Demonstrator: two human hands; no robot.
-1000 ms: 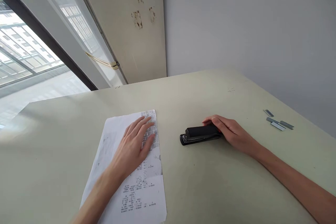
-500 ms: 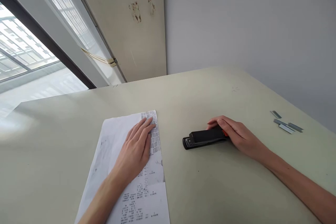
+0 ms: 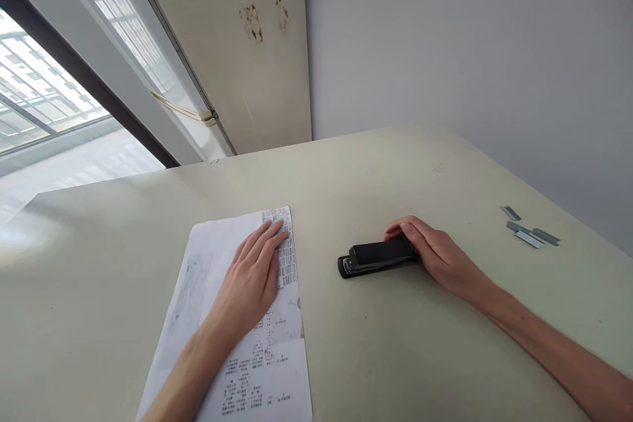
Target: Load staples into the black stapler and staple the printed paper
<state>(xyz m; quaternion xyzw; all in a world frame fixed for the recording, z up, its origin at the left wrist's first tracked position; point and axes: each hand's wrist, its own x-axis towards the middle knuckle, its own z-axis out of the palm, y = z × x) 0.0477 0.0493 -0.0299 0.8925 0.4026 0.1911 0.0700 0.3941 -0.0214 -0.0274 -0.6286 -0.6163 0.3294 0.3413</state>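
Note:
White printed paper sheets lie on the table at the left, with staple-like barcode rows of print near the top right corner. Flat on them rests my left hand, fingers stretched out toward that corner. To the right of the paper, a black stapler lies on the tabletop with its nose pointing left at the sheets. My right hand is wrapped round the stapler's rear end, hiding that part. A gap of bare tabletop separates stapler and paper.
Several strips of staples lie at the right side of the table. Behind the table stand a grey wall and a stained cream panel. A window is at the left.
The view has shifted slightly, so everything sits a little further left. My right hand covers the red part of the stapler seen before. My left hand stays on the paper.

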